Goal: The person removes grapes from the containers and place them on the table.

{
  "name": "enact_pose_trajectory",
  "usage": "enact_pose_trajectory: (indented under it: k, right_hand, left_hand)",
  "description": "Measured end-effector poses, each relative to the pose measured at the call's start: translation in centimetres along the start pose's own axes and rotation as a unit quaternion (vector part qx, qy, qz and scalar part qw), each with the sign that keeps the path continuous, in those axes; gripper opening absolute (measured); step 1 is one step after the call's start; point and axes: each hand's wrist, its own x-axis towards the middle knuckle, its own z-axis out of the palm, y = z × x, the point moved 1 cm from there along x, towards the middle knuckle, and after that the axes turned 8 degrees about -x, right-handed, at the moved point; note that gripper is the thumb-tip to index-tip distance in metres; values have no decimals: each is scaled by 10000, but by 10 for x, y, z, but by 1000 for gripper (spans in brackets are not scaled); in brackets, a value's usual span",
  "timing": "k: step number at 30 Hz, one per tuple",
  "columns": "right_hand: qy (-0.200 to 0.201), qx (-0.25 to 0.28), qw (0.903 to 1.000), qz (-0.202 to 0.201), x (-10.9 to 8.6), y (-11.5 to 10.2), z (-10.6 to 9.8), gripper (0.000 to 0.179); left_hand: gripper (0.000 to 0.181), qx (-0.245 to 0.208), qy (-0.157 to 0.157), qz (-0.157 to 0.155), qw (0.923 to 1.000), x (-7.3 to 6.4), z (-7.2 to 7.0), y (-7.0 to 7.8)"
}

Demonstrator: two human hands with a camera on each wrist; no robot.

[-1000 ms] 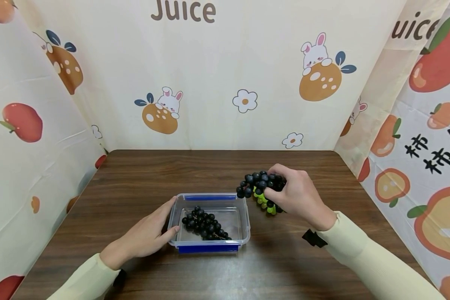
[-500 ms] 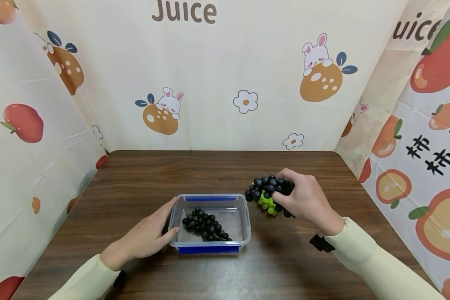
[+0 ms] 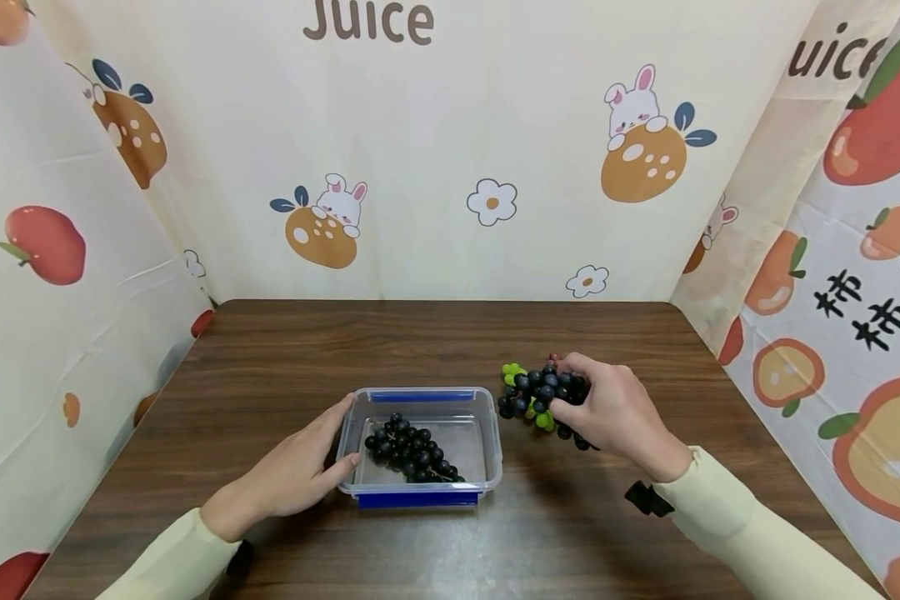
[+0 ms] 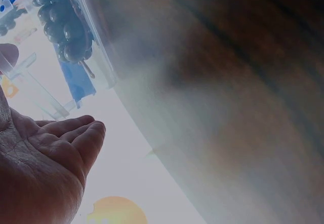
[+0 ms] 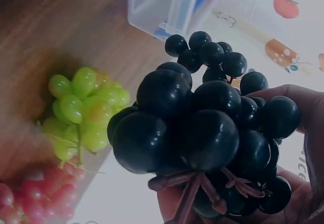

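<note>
My right hand (image 3: 615, 410) grips a bunch of black grapes (image 3: 542, 387) just right of the clear plastic box (image 3: 493, 437). In the right wrist view the black grapes (image 5: 187, 127) fill the middle, brown stem toward the camera. Beneath and behind them lie a bunch of green grapes (image 5: 83, 105) and a bunch of red grapes (image 5: 45, 191), mostly hidden in the head view. My left hand (image 3: 288, 467) rests along the box's left side, thumb at the rim and fingers fairly straight. Inside the box lies another bunch of black grapes (image 3: 412, 450).
The blue-clipped box stands lidless on a dark wooden table (image 3: 330, 342). A printed fruit-and-rabbit curtain (image 3: 420, 125) encloses the table at the back and both sides. Black straps (image 3: 648, 498) sit at the wrists.
My right hand has moved right and a little nearer with the black grapes, away from the box. Some red grapes now show behind it. My left hand and the box have stayed put.
</note>
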Motion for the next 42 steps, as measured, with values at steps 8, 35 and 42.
enact_pose_trajectory:
  k: [8, 35, 42]
  right_hand:
    - [-210, -107, 9997, 100, -5, 5, 10, 26]
    - [-963, -249, 9948, 229, -21, 20, 44, 37]
    - [-1339, -410, 9895, 351, -23, 22, 48, 44]
  left_hand:
    - [83, -11, -1, -2, 10000, 0, 0, 1]
    - [84, -85, -10, -8, 10000, 1, -1, 0]
    - [84, -68, -19, -3, 10000, 1, -1, -1]
